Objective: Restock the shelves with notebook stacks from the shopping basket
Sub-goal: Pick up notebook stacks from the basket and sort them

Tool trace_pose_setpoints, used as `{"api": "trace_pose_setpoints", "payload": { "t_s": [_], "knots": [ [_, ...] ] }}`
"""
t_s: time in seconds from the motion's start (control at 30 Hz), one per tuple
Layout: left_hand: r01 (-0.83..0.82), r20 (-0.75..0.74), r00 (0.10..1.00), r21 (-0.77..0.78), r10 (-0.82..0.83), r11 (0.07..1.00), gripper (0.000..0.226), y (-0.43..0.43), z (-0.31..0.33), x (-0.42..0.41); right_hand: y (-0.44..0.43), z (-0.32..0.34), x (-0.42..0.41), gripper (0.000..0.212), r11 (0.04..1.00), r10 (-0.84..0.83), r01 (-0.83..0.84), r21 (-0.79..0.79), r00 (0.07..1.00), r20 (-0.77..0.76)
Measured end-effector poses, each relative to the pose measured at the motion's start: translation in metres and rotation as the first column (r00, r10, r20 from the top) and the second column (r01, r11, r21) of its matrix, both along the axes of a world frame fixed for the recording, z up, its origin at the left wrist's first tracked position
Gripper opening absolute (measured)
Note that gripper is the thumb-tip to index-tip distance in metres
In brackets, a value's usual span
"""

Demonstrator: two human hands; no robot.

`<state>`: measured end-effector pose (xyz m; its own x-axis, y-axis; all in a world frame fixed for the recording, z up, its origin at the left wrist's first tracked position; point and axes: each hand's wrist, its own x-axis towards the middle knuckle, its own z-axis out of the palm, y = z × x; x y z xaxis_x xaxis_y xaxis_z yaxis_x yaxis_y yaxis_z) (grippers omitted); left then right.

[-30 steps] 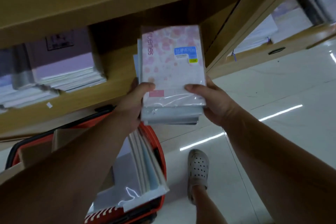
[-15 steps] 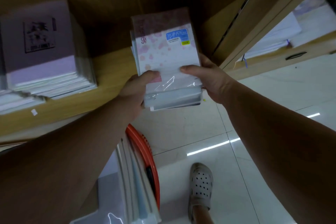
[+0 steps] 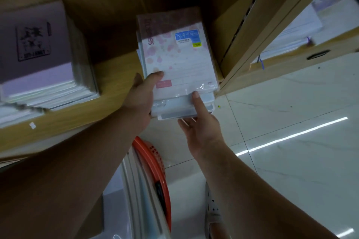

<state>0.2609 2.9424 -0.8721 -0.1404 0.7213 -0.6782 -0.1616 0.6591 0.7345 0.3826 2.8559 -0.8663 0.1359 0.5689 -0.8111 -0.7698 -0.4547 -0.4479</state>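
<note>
One notebook stack (image 3: 177, 60) laid on the shelf (image 3: 116, 75) just beside the upright (image 3: 258, 31), near end overhanging the edge, its left corner gripped by the left hand (image 3: 141, 95), near end pressed by straight fingers of the right hand (image 3: 202, 132), basket (image 3: 153, 157) below, purple stack (image 3: 38, 54) well apart at left

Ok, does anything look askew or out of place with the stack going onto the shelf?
Yes. The notebook stack is uneven: its lower notebooks jut out stepped beneath the top one, and its near end overhangs the shelf edge. The left hand grips its side; the right hand presses its front.
</note>
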Motion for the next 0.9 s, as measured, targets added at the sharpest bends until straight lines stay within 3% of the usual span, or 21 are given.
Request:
{"api": "trace_pose_setpoints", "payload": {
  "t_s": [0.07, 0.17, 0.3, 0.5, 0.6, 0.7, 0.83, 0.9],
  "knots": [
    [-0.011, -0.006, 1.0, 0.016, 0.011, 1.0, 0.054, 0.003, -0.002, 0.004, 0.008, -0.002, 0.0, 0.079, 0.996, -0.071, 0.071, 0.054, 0.997, 0.003],
    [0.035, 0.017, 0.999, 0.048, -0.036, 0.998, 0.055, 0.016, -0.002, 0.016, 0.025, -0.005, 0.013, 0.073, 0.987, -0.044, 0.046, 0.154, 0.999, -0.011],
    [0.095, -0.024, 0.995, 0.048, -0.094, 0.994, 0.048, 0.053, 0.004, 0.03, 0.053, -0.004, 0.026, 0.035, 0.98, 0.014, -0.008, 0.197, 0.999, -0.033],
    [0.17, -0.106, 0.982, 0.131, -0.156, 0.977, 0.05, 0.057, 0.018, 0.028, 0.047, -0.002, 0.022, 0.052, 0.997, 0.009, -0.008, 0.072, 1.0, -0.017],
    [0.137, 0.021, 0.99, 0.135, -0.141, 0.981, 0.053, 0.036, 0.013, 0.029, 0.042, -0.003, 0.014, 0.029, 0.994, 0.002, 0.0, 0.111, 1.0, -0.016],
    [0.072, 0.11, 0.991, 0.096, -0.083, 0.993, 0.038, 0.02, 0.011, 0.034, 0.046, -0.003, 0.012, 0.045, 0.982, 0.045, -0.061, 0.177, 0.994, 0.095],
    [0.081, 0.097, 0.99, 0.171, -0.099, 0.982, 0.034, 0.028, 0.007, 0.037, 0.067, 0.0, 0.032, 0.053, 0.961, 0.086, -0.111, 0.255, 0.99, 0.11],
    [0.083, 0.097, 0.991, 0.125, -0.095, 0.989, 0.034, 0.039, 0.008, 0.036, 0.075, 0.004, 0.038, 0.074, 0.935, 0.189, -0.213, 0.283, 0.976, 0.11]
  ]
}}
